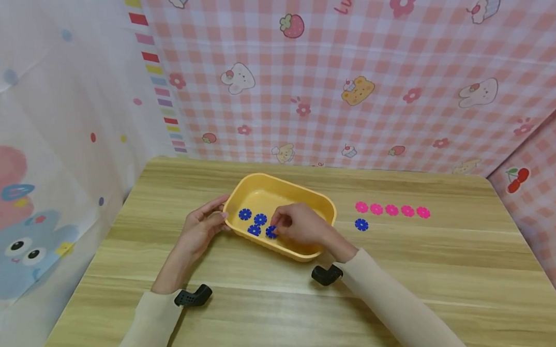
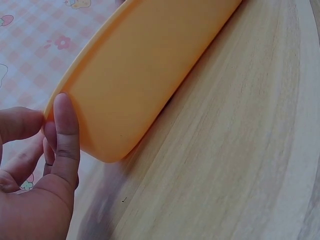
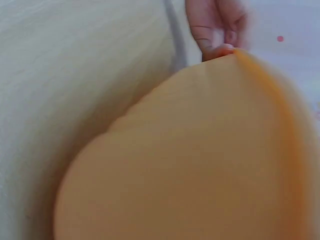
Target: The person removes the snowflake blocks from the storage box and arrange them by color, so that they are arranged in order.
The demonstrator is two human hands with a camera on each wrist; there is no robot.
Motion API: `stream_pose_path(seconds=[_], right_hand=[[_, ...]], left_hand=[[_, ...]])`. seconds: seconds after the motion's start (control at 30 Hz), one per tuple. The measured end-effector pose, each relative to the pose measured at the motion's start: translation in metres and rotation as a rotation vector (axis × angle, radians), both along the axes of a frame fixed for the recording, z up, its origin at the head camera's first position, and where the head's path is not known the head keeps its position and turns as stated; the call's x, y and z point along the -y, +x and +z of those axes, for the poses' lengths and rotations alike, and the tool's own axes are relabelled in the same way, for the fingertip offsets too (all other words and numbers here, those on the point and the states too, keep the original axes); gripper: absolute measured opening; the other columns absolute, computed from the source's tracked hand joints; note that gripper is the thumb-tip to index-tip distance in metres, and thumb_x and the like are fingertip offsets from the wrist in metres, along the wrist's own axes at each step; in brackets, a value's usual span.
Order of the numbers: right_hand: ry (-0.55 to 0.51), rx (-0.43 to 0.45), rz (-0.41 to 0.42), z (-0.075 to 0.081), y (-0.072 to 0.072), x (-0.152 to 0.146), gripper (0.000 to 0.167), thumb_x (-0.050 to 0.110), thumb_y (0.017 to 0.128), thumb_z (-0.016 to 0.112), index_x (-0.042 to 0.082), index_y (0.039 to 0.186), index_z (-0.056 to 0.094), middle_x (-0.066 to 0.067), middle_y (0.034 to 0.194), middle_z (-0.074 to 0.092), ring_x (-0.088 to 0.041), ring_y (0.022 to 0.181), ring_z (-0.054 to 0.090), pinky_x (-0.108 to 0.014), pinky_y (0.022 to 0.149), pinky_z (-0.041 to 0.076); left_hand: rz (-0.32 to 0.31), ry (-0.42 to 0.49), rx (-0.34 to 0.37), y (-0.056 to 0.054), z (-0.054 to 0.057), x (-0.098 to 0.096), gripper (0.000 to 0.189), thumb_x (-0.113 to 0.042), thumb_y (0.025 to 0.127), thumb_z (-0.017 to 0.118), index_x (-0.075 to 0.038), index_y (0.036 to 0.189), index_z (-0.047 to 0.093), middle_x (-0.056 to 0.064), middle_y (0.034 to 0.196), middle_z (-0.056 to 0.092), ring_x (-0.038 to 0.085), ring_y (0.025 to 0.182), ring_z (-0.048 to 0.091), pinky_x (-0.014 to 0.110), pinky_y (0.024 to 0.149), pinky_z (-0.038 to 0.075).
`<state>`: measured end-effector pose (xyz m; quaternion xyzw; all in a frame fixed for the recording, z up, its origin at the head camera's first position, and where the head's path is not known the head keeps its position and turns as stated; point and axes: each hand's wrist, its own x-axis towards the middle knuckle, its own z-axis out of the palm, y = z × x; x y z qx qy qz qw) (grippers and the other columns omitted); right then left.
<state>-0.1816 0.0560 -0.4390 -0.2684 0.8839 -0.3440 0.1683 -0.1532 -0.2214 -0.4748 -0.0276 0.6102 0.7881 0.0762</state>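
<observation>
A yellow plastic basin (image 1: 255,182) stands on the wooden table. My left hand (image 1: 200,226) pinches its left end, with thumb and fingers at the rim in the left wrist view. Inside the basin, my right hand (image 1: 301,224) holds a blue notched flower-shaped disc (image 1: 271,232) between thumb and fingertips. Three more blue discs (image 1: 245,214) lie on the basin floor to the left of these fingers. The right wrist view shows mostly the basin's outer wall (image 3: 175,165), and the right hand is hidden there.
To the right of the basin, several pink discs (image 1: 392,210) form a row on the table (image 1: 246,309). One blue disc (image 1: 361,224) lies in front of the row's left end. A pink checked cloth (image 1: 329,62) hangs behind the table.
</observation>
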Motion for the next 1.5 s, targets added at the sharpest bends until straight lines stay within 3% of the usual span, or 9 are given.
stream_pose_path(seconds=[0.37,0.67,1.07,1.5], right_hand=[[-0.078,-0.063,-0.042,0.015,0.004,-0.021,0.006,0.012,0.094,0.073,0.015,0.098,0.072,0.002,0.086,0.068,-0.013,0.08,0.059,-0.023,0.068,0.053],[-0.142,-0.1,-0.086,0.015,0.01,-0.047,0.005,0.015,0.094,0.073,0.016,0.099,0.072,0.003,0.084,0.07,-0.014,0.078,0.062,-0.025,0.067,0.055],[-0.228,-0.069,-0.205,0.016,0.023,-0.072,0.009,0.014,0.095,0.072,0.014,0.104,0.07,0.0,0.091,0.072,-0.017,0.078,0.062,-0.024,0.063,0.053],[-0.312,-0.003,-0.338,0.012,0.03,-0.098,0.012,0.018,0.096,0.072,0.012,0.106,0.068,-0.008,0.096,0.072,-0.023,0.086,0.066,-0.024,0.07,0.058]], left_hand=[[0.01,0.003,0.017,0.002,0.001,0.001,0.055,0.002,0.098,0.062,0.001,0.151,0.047,0.004,0.115,0.054,0.013,0.085,0.064,0.02,0.074,0.061],[0.005,-0.006,0.018,0.003,0.0,0.002,0.055,0.001,0.098,0.062,0.0,0.151,0.047,0.004,0.116,0.054,0.013,0.087,0.064,0.021,0.075,0.062],[0.003,0.001,0.011,0.003,0.001,0.001,0.055,0.004,0.098,0.059,0.002,0.152,0.046,0.006,0.115,0.055,0.014,0.085,0.064,0.021,0.074,0.061],[-0.009,0.003,-0.01,0.0,-0.001,0.0,0.056,0.004,0.098,0.059,0.003,0.152,0.045,0.007,0.115,0.055,0.013,0.085,0.063,0.021,0.075,0.061]])
